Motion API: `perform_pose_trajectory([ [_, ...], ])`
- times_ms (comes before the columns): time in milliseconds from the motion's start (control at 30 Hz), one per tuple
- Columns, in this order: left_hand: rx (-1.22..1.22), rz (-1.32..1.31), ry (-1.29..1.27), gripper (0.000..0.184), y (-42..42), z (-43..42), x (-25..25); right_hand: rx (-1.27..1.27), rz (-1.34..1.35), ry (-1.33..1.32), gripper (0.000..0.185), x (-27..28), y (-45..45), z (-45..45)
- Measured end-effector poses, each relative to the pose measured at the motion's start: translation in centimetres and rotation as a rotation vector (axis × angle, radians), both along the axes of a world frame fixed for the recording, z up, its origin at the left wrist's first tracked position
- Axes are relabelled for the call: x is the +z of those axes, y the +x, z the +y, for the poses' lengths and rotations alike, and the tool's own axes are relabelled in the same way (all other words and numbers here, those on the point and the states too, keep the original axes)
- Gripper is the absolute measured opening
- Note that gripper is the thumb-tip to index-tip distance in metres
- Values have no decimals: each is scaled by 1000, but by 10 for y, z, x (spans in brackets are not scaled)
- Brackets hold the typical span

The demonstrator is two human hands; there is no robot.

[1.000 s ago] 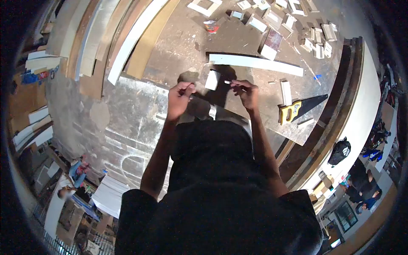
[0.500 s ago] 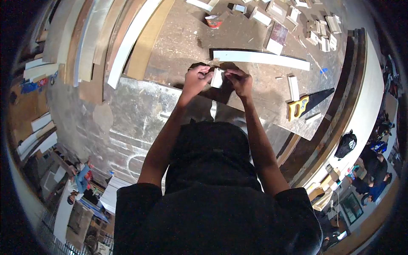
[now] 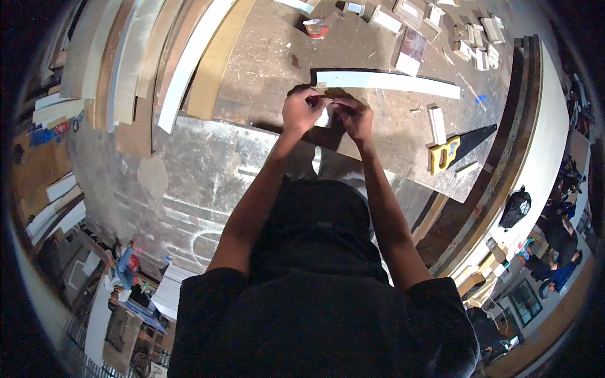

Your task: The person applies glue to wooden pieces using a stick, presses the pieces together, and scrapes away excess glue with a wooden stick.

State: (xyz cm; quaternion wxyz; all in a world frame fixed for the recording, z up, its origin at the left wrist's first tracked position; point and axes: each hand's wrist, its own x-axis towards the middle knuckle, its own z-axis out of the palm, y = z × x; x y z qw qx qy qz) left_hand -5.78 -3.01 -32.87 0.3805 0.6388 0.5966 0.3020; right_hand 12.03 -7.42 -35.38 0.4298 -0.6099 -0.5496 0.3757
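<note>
My left hand (image 3: pixel 302 111) and my right hand (image 3: pixel 354 117) meet fingertip to fingertip above a small white block (image 3: pixel 324 118) on the wooden work surface (image 3: pixel 265 69). Both hands are closed in a pinch; whatever lies between the fingers is too small to make out. The hands partly cover the block. Just beyond them lies a long white strip (image 3: pixel 387 84). To the right, a handsaw (image 3: pixel 463 148) with a yellow handle rests beside a short white wood piece (image 3: pixel 437 125).
A red and white cup (image 3: pixel 316 29) and several small wooden pieces (image 3: pixel 480 44) lie at the far side. Long boards (image 3: pixel 195 63) stand at the left. A black cap (image 3: pixel 515 208) rests on a pale board at the right. People (image 3: pixel 559 252) are at the lower right.
My hands have come together over the small block from either side. A small white piece seen earlier in my right fingers is now hidden. The view has shifted slightly.
</note>
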Motion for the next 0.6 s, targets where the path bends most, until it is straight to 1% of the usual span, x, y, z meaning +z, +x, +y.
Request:
perform_pose_trajectory([
  [33,-1,1,0,26,2,0,1,-1,1,0,23,3,0,0],
  [100,36,49,-46,22,3,-1,2,-23,225,-123,29,6,0,-2],
  [133,35,50,-47,22,3,-1,2,-24,226,-124,29,6,1,-3],
  [200,9,103,114,24,2,-1,0,-21,215,-229,32,4,9,-6],
  [267,21,85,72,23,4,-2,-3,-26,227,-229,32,-5,12,-10],
  [300,37,69,33,23,4,-2,-5,-26,240,-225,32,-3,12,-9],
  [433,54,69,13,21,6,-3,-7,-43,254,-259,30,10,6,-7],
  [533,45,96,6,20,7,-3,-2,-32,251,-171,27,8,4,-4],
  [600,44,90,8,20,7,-4,0,-29,94,-130,24,2,3,-2],
])
